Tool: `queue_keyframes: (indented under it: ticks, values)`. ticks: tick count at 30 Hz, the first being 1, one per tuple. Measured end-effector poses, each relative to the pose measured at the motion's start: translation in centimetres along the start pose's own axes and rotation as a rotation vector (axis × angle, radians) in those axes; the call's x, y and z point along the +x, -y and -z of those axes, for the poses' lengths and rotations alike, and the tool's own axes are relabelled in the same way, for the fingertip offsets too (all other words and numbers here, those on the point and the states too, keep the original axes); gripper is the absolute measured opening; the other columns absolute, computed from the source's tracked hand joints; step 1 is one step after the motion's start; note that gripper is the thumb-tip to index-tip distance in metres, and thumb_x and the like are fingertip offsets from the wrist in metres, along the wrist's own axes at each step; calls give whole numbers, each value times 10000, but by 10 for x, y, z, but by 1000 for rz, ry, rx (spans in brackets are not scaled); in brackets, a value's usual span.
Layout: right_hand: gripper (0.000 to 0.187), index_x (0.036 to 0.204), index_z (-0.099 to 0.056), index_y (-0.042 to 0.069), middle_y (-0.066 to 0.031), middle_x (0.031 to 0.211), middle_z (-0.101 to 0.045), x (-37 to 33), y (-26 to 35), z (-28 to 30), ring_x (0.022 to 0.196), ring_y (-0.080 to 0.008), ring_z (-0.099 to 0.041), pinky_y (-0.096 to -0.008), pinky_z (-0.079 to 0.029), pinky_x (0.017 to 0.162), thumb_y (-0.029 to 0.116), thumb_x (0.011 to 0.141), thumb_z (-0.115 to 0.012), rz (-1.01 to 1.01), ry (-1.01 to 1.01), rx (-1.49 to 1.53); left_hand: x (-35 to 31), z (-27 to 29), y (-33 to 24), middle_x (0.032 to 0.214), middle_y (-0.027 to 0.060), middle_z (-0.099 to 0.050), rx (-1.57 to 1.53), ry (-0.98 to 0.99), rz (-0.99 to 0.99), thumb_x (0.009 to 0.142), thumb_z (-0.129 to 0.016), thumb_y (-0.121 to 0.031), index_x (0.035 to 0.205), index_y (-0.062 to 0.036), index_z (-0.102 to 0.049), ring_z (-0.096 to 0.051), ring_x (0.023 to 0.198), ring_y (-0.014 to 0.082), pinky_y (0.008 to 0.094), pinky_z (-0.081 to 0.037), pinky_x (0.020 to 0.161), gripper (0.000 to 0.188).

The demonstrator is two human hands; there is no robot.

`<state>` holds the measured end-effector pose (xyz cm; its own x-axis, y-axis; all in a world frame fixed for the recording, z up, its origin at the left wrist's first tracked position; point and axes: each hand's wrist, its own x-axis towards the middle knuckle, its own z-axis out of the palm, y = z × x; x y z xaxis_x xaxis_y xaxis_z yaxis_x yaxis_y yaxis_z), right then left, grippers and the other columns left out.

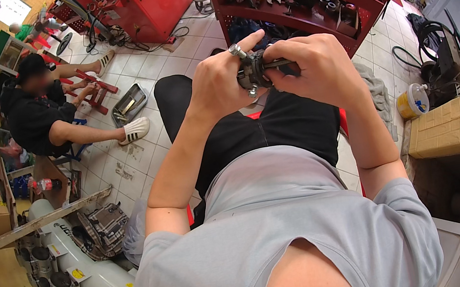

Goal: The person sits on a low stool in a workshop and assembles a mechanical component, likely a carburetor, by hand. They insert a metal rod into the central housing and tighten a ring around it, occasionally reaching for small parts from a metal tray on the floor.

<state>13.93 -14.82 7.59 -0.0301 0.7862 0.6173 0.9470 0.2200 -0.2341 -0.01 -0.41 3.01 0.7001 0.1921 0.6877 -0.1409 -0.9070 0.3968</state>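
Note:
Both my hands are raised above my lap, working on a small dark metal part [254, 70] with shiny bolts sticking out above and below it. My left hand [216, 86] grips the part's left side, its index finger stretched out past the top bolt. From the right, my right hand [315, 67] closes on the part's other side. A short dark piece [284, 66] juts from the part under the right hand's fingers. Whether it is a tool or belongs to the part, I cannot make out. My palms hide much of the part.
A red tool cart [294, 3] with tools and parts stands ahead. On the tiled floor lies a grey tray [129, 107], near a seated person [33, 110] at the left. A yellow-labelled bucket [412, 101] and black equipment [442, 54] are at the right; a white cylinder [95, 268] lies at the lower left.

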Motion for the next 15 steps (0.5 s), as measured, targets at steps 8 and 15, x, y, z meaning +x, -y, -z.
queue_keyframes:
  ticks: [8, 15]
  values:
    - [190, 874, -670, 114, -54, 699, -639, 2, 2, 2, 598, -233, -625, -330, -481, 534, 139, 692, -720, -3, 14, 80, 1, 2, 0, 770, 83, -672, -22, 18, 18, 566, -816, -142, 1304, -100, -559, -653, 662, 272, 343, -518, 624, 782]
    - [176, 865, -675, 125, -39, 671, -630, 1, 0, 2, 597, -222, -624, -333, -476, 536, 168, 697, -705, 28, 16, 50, -1, 0, 1, 782, 87, -677, -29, 24, 20, 551, -824, -140, 1307, -106, -557, -657, 678, 274, 344, -522, 644, 803]
